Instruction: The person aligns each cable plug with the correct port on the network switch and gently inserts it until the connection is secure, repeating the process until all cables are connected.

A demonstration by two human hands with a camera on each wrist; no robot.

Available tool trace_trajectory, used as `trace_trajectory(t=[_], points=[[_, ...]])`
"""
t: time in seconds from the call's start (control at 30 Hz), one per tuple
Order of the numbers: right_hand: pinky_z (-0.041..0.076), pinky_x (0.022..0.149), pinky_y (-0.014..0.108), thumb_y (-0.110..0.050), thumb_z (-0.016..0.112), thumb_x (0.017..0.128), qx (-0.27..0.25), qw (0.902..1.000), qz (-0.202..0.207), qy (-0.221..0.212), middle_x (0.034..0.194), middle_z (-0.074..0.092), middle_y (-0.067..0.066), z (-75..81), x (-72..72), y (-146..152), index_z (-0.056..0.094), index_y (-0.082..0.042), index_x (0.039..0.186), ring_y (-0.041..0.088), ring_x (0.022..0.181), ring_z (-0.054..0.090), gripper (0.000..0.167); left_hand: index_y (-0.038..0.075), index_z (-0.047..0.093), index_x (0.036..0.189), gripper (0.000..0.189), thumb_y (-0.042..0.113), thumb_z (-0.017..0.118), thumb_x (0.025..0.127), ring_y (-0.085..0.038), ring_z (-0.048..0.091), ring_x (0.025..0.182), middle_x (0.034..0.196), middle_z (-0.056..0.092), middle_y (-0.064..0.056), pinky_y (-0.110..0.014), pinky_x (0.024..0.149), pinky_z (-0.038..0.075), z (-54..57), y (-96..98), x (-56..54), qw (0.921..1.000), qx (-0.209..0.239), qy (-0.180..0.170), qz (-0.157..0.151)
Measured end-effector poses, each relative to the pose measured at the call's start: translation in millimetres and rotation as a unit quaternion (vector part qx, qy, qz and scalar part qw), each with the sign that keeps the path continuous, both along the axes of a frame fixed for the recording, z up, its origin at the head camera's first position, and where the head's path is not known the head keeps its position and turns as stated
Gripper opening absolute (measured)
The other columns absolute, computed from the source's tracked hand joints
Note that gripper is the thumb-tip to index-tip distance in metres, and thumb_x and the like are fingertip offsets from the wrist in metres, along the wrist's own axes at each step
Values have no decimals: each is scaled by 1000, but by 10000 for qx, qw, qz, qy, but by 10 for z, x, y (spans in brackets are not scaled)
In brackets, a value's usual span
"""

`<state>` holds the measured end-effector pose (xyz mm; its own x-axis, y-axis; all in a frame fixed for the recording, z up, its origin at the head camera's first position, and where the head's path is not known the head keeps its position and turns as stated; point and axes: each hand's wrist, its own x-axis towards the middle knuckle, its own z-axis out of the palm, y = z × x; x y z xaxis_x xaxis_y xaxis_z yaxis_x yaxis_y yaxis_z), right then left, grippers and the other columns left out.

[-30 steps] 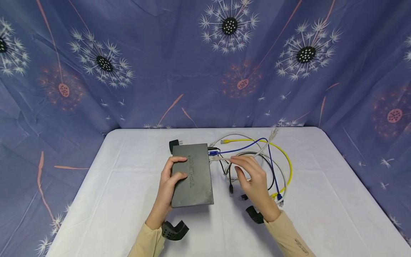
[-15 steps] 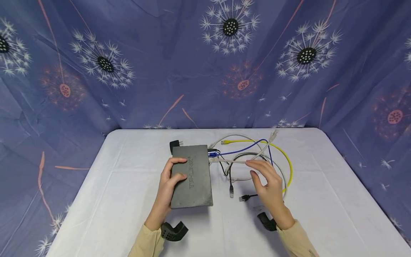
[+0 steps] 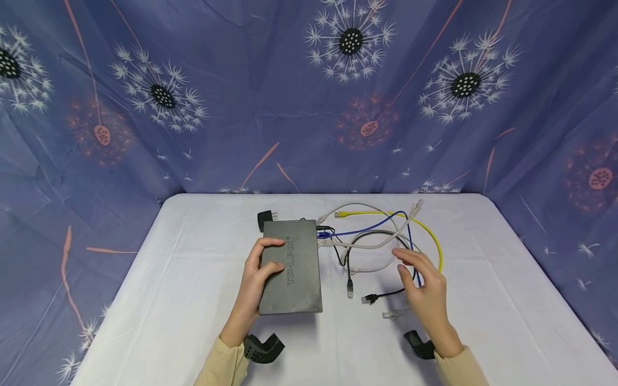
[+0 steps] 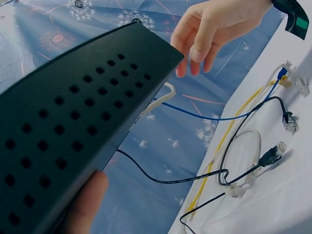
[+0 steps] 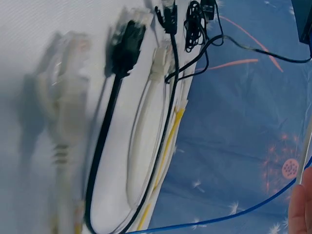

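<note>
My left hand (image 3: pixel 256 276) grips the left side of a dark grey TP-LINK network switch (image 3: pixel 301 273), tilted up from the table, thumb and a finger on its top. Plugged into its right side are a blue network cable (image 3: pixel 357 232), a white network cable (image 3: pixel 369 246) and a thin black power lead (image 3: pixel 333 229). My right hand (image 3: pixel 427 292) hovers to the right over the loose cables, fingers loosely bent, thumb and fingertips apart with nothing between them. In the right wrist view, a fingertip (image 5: pixel 297 204) appears close to the white cable. The left wrist view shows the switch's vented underside (image 4: pixel 83 107).
Behind the switch lies a black power adapter (image 3: pixel 264 219). Yellow (image 3: pixel 432 236), black (image 3: pixel 386 294) and other white cables loop on the white table (image 3: pixel 193 300), their clear plugs pointing various ways. A patterned blue cloth (image 3: pixel 241 107) hangs behind.
My right hand slid rightward and toward me along the white cable from the switch and has come off it; the cable now curves loosely. My left hand keeps holding the switch in place.
</note>
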<state>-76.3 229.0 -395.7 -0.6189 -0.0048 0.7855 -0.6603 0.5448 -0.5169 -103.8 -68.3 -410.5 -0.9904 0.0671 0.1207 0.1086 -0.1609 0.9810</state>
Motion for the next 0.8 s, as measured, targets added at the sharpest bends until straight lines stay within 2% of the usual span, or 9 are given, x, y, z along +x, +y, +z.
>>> trace_trajectory(t=[0.1,0.23,0.4,0.47,0.6,0.8], points=[[43,78,18,29,58,68,14,9999,-111,-111,93,64,25,-19,26,50,66,13,99,17,84,59,36,7,56,121,43,-3,54,79,-26,42,113,131,45,-9,-43,92,29,2,-2,0,10000,6,11,-13],[44,79,17,24,59,74,8,9996,-168,-235,90,64,21,-51,54,113,66,13,101,18,81,60,30,7,56,120,43,-3,54,79,-26,42,113,131,45,-8,-43,92,29,2,-5,2,10000,14,8,-18],[45,79,17,26,59,74,-106,9993,-142,-332,90,65,14,-76,85,180,65,13,103,14,83,61,33,6,56,120,43,-3,53,79,-27,42,111,129,45,-9,-43,91,29,-1,-5,10,10000,1,-18,-41],[45,79,16,31,58,69,-151,9990,-139,-400,91,65,16,-81,103,203,65,14,103,12,84,61,39,7,56,120,43,-3,53,79,-27,42,111,128,45,-9,-43,91,29,-1,-4,12,10000,-8,-32,-49],[45,78,14,32,58,69,-204,9976,-199,-636,94,63,25,-123,138,270,64,15,105,9,83,62,39,7,56,120,42,-2,53,79,-27,42,110,127,46,-9,-43,90,30,1,-2,13,10000,6,-26,-55],[44,78,12,27,60,75,-183,9927,-400,-1121,103,64,26,-351,135,485,63,11,112,3,85,62,40,7,56,120,42,-2,53,79,-28,43,108,126,46,-9,-43,90,30,7,-5,13,9999,28,-78,-61]])
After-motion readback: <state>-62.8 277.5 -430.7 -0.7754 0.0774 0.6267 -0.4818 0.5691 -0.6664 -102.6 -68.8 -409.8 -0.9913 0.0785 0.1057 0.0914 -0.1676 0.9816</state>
